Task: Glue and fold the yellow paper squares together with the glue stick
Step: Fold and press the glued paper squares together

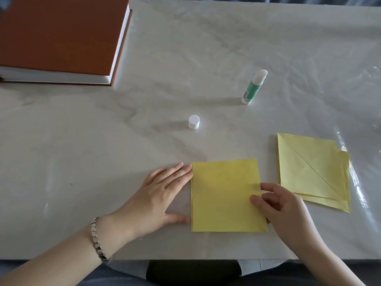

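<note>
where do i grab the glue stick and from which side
Grip the glue stick round its green barrel, coming from the near right side. It stands upright and uncapped, with white glue exposed on top, so a grasp from above would likely smear. The right hand, pinching the paper, is closer.

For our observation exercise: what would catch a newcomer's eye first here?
The yellow square lies front and centre, right hand pinching its right edge, left hand flat at its left. A folded yellow stack lies to its right; the uncapped glue stick stands behind, a brown book far left.
</note>
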A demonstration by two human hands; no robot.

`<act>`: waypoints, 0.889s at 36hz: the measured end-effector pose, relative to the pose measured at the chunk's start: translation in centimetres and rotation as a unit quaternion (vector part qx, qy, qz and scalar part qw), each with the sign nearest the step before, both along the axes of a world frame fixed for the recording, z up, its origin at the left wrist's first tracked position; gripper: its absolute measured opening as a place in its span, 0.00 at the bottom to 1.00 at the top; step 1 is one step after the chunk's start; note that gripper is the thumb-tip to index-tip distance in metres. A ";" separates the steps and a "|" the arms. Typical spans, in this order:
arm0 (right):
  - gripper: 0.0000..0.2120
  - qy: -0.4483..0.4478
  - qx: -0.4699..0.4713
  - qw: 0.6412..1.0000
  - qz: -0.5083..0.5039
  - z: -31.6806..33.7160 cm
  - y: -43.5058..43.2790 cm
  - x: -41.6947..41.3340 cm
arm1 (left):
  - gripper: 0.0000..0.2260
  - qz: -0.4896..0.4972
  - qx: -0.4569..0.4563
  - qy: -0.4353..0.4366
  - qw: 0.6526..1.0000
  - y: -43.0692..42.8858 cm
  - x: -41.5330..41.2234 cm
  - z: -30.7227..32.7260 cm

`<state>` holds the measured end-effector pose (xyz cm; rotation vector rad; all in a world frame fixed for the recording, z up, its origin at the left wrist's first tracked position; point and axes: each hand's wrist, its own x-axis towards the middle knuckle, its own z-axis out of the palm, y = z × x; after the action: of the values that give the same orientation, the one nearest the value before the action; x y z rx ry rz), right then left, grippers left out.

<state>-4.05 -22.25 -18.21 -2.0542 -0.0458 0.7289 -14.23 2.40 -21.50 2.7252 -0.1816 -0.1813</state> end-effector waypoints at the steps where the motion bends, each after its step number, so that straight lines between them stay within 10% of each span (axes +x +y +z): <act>1: 0.09 -0.002 -0.004 1.000 0.002 -0.1 0.0 0.0 | 0.38 0.002 -0.002 -0.002 1.000 0.0 0.0 0.0; 32: 0.09 -0.004 -0.019 1.000 -0.009 -0.3 0.2 -0.2 | 0.33 0.036 0.056 -0.077 0.995 -1.8 -0.1 -0.2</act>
<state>-4.22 -22.10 -18.46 -2.0923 -0.0181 0.7148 -14.33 0.57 -21.73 2.8534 -0.1187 0.0413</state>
